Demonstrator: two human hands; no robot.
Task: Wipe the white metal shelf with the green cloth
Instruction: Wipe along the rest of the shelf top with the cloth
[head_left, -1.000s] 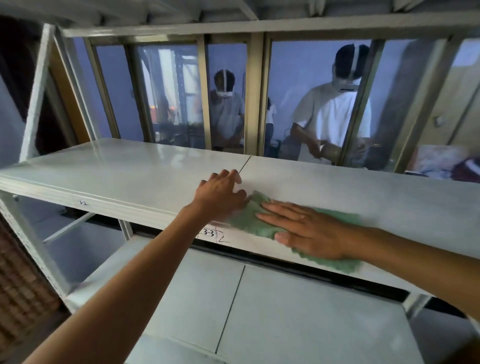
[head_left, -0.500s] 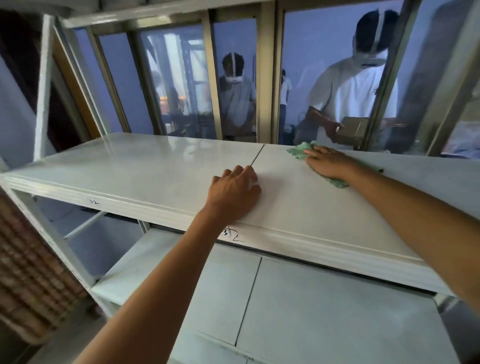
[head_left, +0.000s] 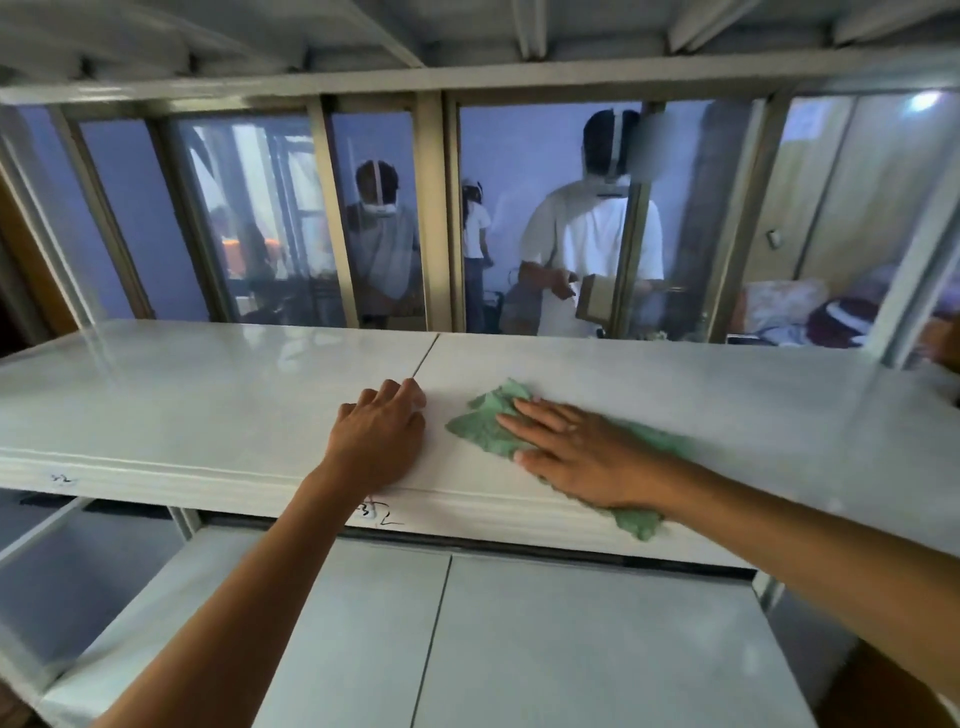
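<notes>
The white metal shelf (head_left: 208, 400) spans the view at chest height, with a seam down its middle. A crumpled green cloth (head_left: 480, 423) lies on the shelf's right half near the front edge. My right hand (head_left: 576, 452) presses flat on the cloth, fingers stretched out toward the left, covering most of it. My left hand (head_left: 376, 439) rests on the bare shelf just left of the cloth, beside the seam, fingers loosely curled and holding nothing.
A lower white shelf (head_left: 571, 649) lies below, and another shelf's underside (head_left: 467, 36) hangs overhead. Behind the shelf is a glazed window frame (head_left: 431, 218) with people standing beyond the glass. A white upright post (head_left: 919, 280) stands at the right.
My right hand has dragged the cloth from the shelf's back edge toward the front edge. My left hand stays near the seam.
</notes>
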